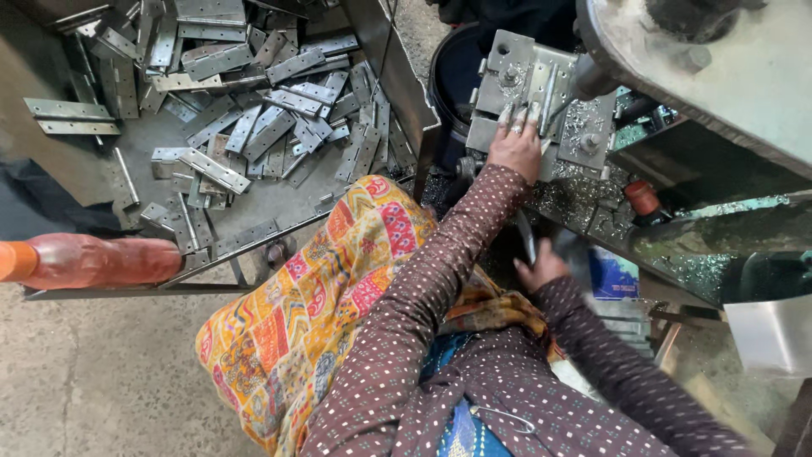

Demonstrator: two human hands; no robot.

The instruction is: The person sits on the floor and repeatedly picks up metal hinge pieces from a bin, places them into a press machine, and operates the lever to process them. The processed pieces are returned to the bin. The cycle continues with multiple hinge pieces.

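The right hand [539, 269] perhaps grips a blurred metal strip [526, 239].

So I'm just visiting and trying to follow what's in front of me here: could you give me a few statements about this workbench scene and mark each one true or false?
1. The left hand rests its fingers on the grey metal fixture of the machine. True.
2. The tray on the left holds wooden blocks. False: it holds a pile of flat grey metal hinge plates.
3. The right hand grips a thin metal piece lower down, near the lap. True.
4. The metal shavings lie inside the tray. False: they lie scattered around the fixture's base.
5. A patterned orange cloth lies over the lap. True.
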